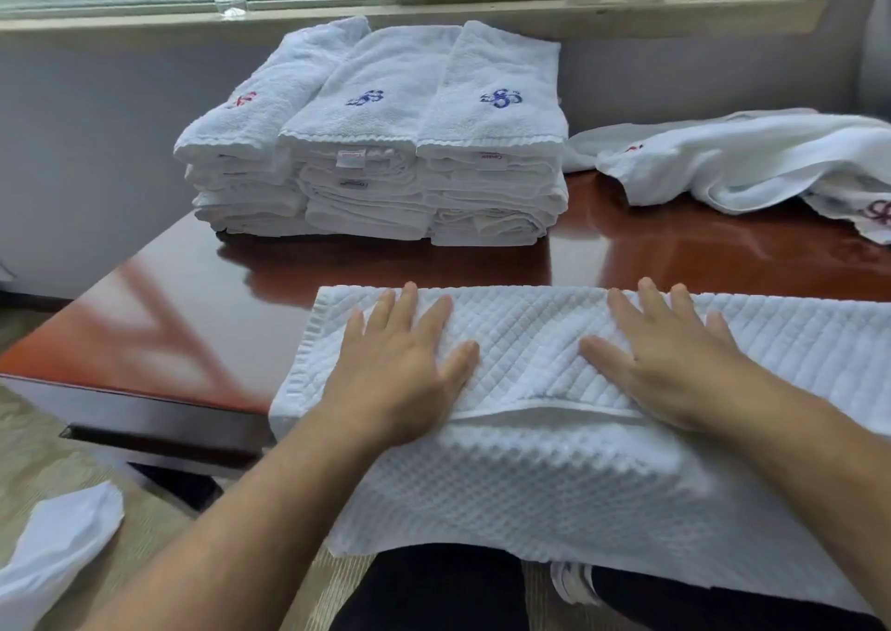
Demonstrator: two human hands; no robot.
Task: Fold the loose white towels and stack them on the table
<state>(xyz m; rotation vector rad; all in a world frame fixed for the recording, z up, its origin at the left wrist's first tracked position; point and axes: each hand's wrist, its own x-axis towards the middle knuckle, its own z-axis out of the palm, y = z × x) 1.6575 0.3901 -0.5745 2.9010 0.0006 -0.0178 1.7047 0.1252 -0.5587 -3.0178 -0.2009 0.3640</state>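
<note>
Glossy red-brown tabletop [193, 321] beneath it all. Along its near edge, a white waffle-weave towel [530, 476], folded over once, lower part hanging off toward the lap. At the far side, three side-by-side stacks of folded towels [385, 186], embroidered emblems [501, 98] facing up. To the right, a heap of loose towels [747, 162], unfolded. On the waffle-weave towel, left hand [400, 370] and right hand [675, 365], both flat, fingers straight and spread, pressing down, gripping nothing.
</note>
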